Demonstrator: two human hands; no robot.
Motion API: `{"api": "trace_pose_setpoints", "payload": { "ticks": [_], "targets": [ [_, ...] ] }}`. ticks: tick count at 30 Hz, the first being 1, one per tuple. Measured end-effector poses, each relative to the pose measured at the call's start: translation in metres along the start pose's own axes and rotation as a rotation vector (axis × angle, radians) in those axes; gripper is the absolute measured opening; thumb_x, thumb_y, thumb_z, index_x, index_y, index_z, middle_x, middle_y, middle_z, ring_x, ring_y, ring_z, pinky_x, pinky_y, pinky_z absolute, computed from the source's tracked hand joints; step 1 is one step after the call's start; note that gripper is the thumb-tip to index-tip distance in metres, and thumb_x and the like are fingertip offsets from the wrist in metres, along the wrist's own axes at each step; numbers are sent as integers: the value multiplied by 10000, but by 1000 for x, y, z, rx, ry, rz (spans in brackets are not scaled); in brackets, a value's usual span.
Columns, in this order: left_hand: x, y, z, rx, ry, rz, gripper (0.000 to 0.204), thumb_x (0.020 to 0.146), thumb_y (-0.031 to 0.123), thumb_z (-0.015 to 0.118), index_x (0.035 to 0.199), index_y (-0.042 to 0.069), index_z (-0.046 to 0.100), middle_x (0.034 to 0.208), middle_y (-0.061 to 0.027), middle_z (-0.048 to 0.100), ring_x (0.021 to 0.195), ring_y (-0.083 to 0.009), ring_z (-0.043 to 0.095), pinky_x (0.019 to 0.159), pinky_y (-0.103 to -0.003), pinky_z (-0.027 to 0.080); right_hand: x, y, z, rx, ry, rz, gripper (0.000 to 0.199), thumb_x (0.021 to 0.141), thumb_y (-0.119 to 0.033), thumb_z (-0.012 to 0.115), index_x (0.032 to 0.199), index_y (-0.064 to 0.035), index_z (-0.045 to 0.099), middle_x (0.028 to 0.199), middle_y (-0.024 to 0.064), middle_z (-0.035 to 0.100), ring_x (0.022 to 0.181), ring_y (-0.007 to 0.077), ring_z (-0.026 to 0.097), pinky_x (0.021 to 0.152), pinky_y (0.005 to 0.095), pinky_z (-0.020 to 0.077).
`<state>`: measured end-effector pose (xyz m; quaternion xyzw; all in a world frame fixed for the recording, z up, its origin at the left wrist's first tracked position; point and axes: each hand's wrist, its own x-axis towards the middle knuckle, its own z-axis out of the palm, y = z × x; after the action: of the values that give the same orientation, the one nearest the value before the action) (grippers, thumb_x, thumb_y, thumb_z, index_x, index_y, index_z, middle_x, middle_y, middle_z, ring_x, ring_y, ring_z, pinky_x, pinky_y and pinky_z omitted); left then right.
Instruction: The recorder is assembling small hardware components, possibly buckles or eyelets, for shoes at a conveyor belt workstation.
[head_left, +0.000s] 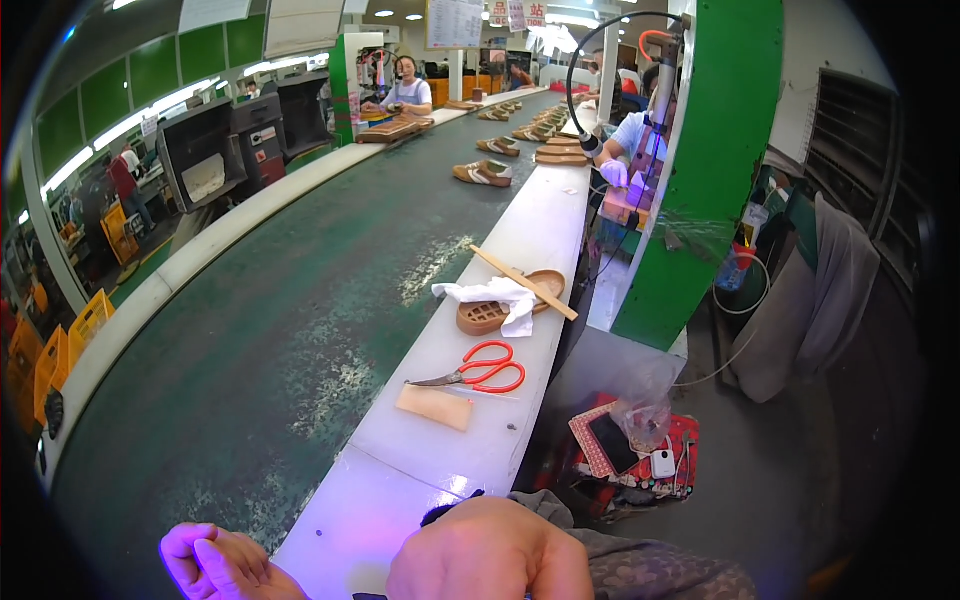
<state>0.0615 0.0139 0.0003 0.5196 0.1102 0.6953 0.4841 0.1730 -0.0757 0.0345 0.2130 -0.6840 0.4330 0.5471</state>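
My left hand (228,565) is at the lower left, over the edge of the green belt, lit violet. Its fingers are loosely bent and a little apart, and nothing shows in them. My right hand (490,552) is at the bottom centre, above the near end of the white ledge. Its back faces up and its fingers are hidden. Ahead on the ledge lie red-handled scissors (492,367), their blades touching a tan piece of material (436,407). Farther off, a white cloth (515,300) and a flat wooden stick (505,268) rest across a brown shoe sole (482,318).
The green conveyor belt (270,310) carries shoes (484,173) farther along. A green post (690,180) rises at right. Below it, a red stool (684,440) holds a phone and a plastic bag. Co-workers sit on both sides of the belt. Yellow crates (90,320) stand at left.
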Motion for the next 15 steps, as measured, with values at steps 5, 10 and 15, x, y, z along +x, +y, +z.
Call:
{"api": "trace_pose_setpoints", "payload": {
  "ticks": [5, 10, 15],
  "targets": [
    [3, -1, -8, 53, 31, 32, 94, 832, 62, 474, 821, -28, 500, 463, 22, 323, 382, -36, 245, 364, -187, 162, 2, 4, -8, 75, 67, -32, 100, 766, -61, 578, 729, 31, 573, 650, 106, 581, 510, 224, 553, 450, 288, 420],
    [-5, 2, 2, -11, -11, -20, 88, 829, 62, 478, 818, -23, 499, 474, 16, 337, 391, -37, 258, 371, -185, 171, 0, -7, 8, -22, 60, 19, 94, 762, -58, 576, 733, 32, 572, 651, 109, 581, 512, 223, 553, 453, 288, 421],
    [4, 0, -12, 37, 33, 8, 82, 825, 61, 481, 818, -19, 497, 485, 9, 354, 398, -38, 267, 377, -181, 178, 9, 6, -11, 64, -5, 15, 94, 770, -62, 567, 748, 29, 564, 656, 98, 575, 511, 219, 540, 460, 287, 419]
  ]
}}
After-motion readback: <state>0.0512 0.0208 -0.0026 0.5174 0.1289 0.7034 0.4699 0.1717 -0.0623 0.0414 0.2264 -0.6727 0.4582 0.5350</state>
